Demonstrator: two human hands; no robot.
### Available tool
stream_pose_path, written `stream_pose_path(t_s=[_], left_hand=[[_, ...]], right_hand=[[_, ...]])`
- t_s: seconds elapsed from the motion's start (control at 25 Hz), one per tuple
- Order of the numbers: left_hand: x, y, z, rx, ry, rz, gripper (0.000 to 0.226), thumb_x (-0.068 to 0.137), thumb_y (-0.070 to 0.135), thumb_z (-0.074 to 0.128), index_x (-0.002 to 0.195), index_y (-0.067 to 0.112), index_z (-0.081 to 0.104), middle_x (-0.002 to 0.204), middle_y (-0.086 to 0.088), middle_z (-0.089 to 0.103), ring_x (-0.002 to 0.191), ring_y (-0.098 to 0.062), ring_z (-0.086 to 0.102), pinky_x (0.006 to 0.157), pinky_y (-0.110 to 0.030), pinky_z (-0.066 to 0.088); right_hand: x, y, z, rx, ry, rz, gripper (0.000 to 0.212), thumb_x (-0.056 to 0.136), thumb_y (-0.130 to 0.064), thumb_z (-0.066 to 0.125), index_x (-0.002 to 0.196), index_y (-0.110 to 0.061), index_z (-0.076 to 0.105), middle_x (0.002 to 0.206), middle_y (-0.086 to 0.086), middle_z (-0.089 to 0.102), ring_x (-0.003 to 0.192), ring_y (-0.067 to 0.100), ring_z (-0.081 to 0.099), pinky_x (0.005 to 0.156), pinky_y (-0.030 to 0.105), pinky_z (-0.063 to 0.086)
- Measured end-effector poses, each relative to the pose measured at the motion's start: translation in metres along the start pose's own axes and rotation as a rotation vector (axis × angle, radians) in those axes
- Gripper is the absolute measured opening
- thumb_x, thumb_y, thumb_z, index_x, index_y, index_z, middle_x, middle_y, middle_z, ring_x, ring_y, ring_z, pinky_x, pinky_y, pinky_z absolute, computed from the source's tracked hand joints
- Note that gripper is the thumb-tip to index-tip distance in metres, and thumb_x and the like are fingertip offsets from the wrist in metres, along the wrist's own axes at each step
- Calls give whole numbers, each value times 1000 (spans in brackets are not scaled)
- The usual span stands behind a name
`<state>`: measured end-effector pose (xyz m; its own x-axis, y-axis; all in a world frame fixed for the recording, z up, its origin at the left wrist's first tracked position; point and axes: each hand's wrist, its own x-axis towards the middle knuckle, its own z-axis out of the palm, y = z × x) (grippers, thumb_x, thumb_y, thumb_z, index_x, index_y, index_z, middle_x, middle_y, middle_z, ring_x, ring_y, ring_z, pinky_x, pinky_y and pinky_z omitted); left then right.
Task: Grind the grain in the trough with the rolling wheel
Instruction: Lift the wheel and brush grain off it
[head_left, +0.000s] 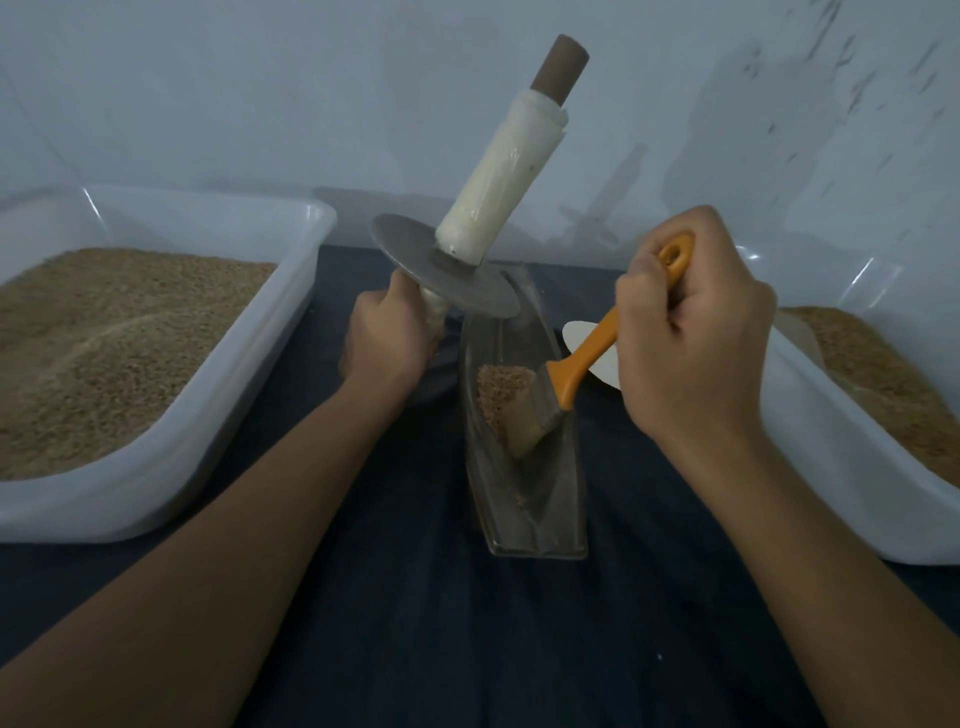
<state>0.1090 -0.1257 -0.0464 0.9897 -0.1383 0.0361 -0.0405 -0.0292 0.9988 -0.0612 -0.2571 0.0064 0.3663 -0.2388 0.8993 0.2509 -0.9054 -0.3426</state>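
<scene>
Left tub: a translucent white plastic tub (156, 332) filled with brown grain sits on the dark blue cloth (415, 623) at the left.
Left hand: the left hand (387, 338) is closed round the lower wrapped handle of the rolling wheel, holding it lifted and tilted above the far end of the trough.
Rolling wheel: a flat grey metal disc on a cream-wrapped axle with a brown end (447, 270); its rim hangs over the trough's far tip, and whether it touches cannot be told.
Trough: a narrow boat-shaped grey metal trough (524, 509) lies in the middle, running away from the person.
Grain in trough: a small brown heap of ground grain (501, 387) sits about mid-length; a few specks lie nearer the near end.
Brush: an orange-handled flat brush with pale bristles (571, 374) has its bristles down in the trough against the heap.
Right hand: the right hand (696, 332) grips the brush handle in a fist.
Scoop: a white flat piece (574, 332) shows behind the brush handle, mostly hidden.
Right tub: a second translucent white tub (841, 467) of brown grain stands at the right.
Step in hand: likely gathering the grain with the brush between grinding passes, wheel held clear.
Next move: probably lift the brush out, lower the disc into the groove, take both handles.
Count: two tubs, one trough, one wheel, one brush, two hands.
</scene>
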Motion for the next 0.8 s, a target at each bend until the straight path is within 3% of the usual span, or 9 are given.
stream_pose_path(t_s=[0.24, 0.36, 0.48, 0.56, 0.68, 0.8], left_hand=[[2, -3, -2, 23, -11, 23, 42, 94, 34, 46, 57, 19, 58, 48, 2, 55, 58, -26, 49, 69, -47, 38], [4, -5, -3, 38, -28, 34, 40, 97, 30, 47, 60, 19, 56, 50, 0, 54, 61, -27, 49, 69, -48, 37], [4, -5, -1, 81, -9, 37, 38, 93, 41, 45, 67, 16, 56, 68, -8, 59, 73, -29, 54, 73, -47, 40], [1, -4, -1, 137, 52, 3, 46, 88, 55, 41, 71, 16, 59, 79, -7, 65, 80, -30, 59, 80, -45, 44], [1, -5, -5, 293, 177, 24, 58, 87, 64, 32, 79, 18, 66, 85, -4, 68, 89, -33, 62, 85, -44, 45], [6, -3, -8, 360, 215, 40, 66, 86, 66, 29, 91, 15, 72, 97, -9, 71, 96, -36, 64, 93, -47, 48]], right_hand=[[-2, -3, 9, -25, -42, 26, 16, 100, -7, 48, 84, -5, 52, 55, 3, 43, 47, 21, 45, 42, 28, 33], [8, -2, -1, 0, -12, 61, 17, 100, -11, 48, 84, -6, 50, 56, -2, 40, 47, 16, 44, 42, 21, 32], [16, -4, -9, 42, -20, 101, 19, 104, -14, 45, 87, -6, 49, 63, 3, 42, 49, 12, 43, 45, 19, 31], [20, -2, -15, 25, -30, 110, 18, 107, -13, 44, 91, -6, 50, 61, 1, 43, 49, 14, 45, 45, 31, 36], [26, 9, -29, -26, 45, 115, 18, 110, -15, 41, 99, -4, 50, 62, 13, 49, 52, 29, 50, 50, 49, 39], [27, 31, -40, -249, 2, 88, 21, 111, -27, 37, 107, -9, 49, 64, 6, 54, 54, 21, 54, 50, 45, 39]])
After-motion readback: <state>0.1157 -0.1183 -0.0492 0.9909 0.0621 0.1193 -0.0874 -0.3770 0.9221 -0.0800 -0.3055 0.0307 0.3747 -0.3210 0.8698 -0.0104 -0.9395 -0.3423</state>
